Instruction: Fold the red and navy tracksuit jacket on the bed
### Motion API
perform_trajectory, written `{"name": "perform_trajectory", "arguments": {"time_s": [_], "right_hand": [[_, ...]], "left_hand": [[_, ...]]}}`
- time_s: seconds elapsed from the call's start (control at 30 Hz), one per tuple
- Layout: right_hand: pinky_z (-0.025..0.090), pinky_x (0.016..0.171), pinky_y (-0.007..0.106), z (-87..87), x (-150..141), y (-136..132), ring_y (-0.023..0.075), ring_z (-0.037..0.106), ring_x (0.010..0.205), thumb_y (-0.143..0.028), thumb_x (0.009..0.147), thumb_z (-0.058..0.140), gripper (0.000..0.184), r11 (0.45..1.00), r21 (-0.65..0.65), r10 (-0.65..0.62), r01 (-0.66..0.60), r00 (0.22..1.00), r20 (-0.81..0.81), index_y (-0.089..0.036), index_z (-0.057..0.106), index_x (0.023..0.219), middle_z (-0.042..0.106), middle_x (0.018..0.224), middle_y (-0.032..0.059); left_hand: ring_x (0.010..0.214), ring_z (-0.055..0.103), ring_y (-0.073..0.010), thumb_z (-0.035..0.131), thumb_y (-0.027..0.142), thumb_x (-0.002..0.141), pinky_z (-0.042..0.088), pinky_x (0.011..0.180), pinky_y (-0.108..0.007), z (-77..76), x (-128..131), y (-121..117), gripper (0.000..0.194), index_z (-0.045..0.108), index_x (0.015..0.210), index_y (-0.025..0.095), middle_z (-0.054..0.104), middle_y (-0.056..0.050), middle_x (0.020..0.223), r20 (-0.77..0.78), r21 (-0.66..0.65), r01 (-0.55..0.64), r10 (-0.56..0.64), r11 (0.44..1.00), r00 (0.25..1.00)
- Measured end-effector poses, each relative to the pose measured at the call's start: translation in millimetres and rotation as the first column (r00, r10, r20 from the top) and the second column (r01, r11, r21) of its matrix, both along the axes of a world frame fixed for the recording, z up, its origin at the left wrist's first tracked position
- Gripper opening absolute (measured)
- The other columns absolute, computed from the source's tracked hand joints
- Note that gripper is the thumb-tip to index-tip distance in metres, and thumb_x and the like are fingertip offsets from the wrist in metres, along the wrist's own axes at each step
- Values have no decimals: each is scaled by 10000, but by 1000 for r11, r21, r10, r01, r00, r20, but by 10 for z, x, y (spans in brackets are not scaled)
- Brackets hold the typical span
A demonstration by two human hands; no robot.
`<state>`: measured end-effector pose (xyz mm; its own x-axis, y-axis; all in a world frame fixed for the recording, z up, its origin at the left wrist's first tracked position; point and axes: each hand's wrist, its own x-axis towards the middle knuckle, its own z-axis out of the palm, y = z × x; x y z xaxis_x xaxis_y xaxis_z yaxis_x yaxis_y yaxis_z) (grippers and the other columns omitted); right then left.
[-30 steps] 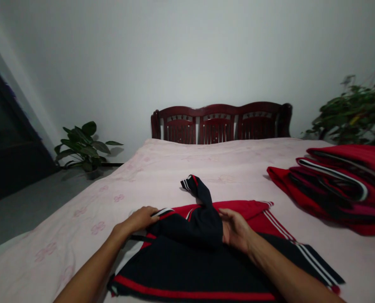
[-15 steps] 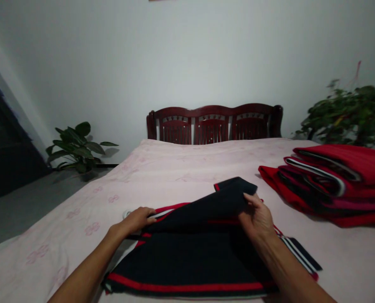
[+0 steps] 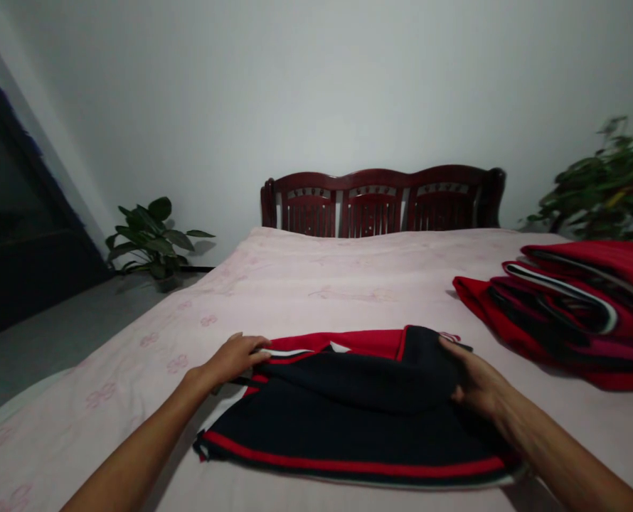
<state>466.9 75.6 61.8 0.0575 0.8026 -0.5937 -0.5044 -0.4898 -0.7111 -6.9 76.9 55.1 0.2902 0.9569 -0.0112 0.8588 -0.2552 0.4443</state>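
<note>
A dark navy garment (image 3: pixel 348 419) with red stripes lies folded at the bed's (image 3: pixel 316 284) near edge — the left hand (image 3: pixel 236 358) presses flat on its far-left corner, the right hand (image 3: pixel 476 387) grips its right fold. Folded red clothes (image 3: pixel 567 313) are stacked by the right edge — the headboard (image 3: pixel 383 203) stands beyond.

Both forearms bare, no sleeves; hands (image 3: pixel 236 358) ungloved, without rings or watch.

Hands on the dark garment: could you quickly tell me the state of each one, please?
Left hand: fingers flat, pressing the garment at its left edge.
Right hand: closed on the garment's right fold.
</note>
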Motion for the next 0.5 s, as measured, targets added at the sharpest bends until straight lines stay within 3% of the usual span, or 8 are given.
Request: {"name": "perform_trajectory", "arguments": {"time_s": [0.07, 0.17, 0.23, 0.3, 0.4, 0.5], "right_hand": [[626, 661, 327, 56, -7, 71, 194, 714, 606, -146, 824, 632, 39, 998, 67, 2, -3, 1000, 22, -176, 656, 827, 732, 664, 49], [628, 767, 315, 162, 22, 143, 176, 734, 711, -135, 844, 583, 112, 930, 322, -164, 180, 984, -77, -187, 676, 875, 757, 768, 33], [619, 813, 281, 202, 70, 157, 154, 737, 792, -142, 863, 556, 186, 847, 429, -278, 314, 949, -147, -213, 687, 976, 768, 863, 11], [617, 817, 253, 182, 136, 147, 137, 734, 821, -123, 865, 537, 260, 820, 430, -343, 377, 926, -158, -234, 684, 1049, 767, 921, 0], [634, 790, 270, 46, 247, 114, 150, 736, 835, -103, 850, 520, 334, 850, 380, -353, 365, 930, -105, -264, 674, 1099, 758, 1003, 7], [640, 830, 355, -103, 337, 96, 206, 733, 919, -137, 825, 545, 352, 845, 463, -296, 268, 955, -13, -278, 665, 1125, 737, 1102, 31]], "left_hand": [[1101, 629, -256, 578, 395, 859, 264, 1135, -451, -118, 74, 10, 263, 728, 1045, 287, 743, -29, 1128, -21, 66, -34, 36, 997, 999], [1018, 646, -245, 525, 353, 887, 306, 1115, -475, -261, 101, 75, 238, 727, 969, 258, 747, -39, 1026, 38, 185, -127, 122, 975, 992], [1065, 624, -240, 484, 349, 904, 383, 1070, -428, -313, 75, 139, 288, 702, 1054, 235, 718, -65, 1100, 83, 238, -190, 175, 953, 981], [1174, 577, -228, 490, 332, 892, 406, 1067, -383, -336, 24, 202, 363, 640, 1202, 219, 657, -81, 1244, 116, 268, -244, 220, 932, 968], [1260, 532, -230, 511, 297, 861, 409, 1083, -375, -330, -88, 266, 465, 568, 1310, 194, 594, -97, 1331, 155, 289, -353, 320, 890, 935], [1176, 594, -237, 454, 238, 865, 467, 1013, -376, -274, -212, 266, 461, 566, 1305, 164, 608, -118, 1283, 176, 286, -468, 434, 836, 884]]}}
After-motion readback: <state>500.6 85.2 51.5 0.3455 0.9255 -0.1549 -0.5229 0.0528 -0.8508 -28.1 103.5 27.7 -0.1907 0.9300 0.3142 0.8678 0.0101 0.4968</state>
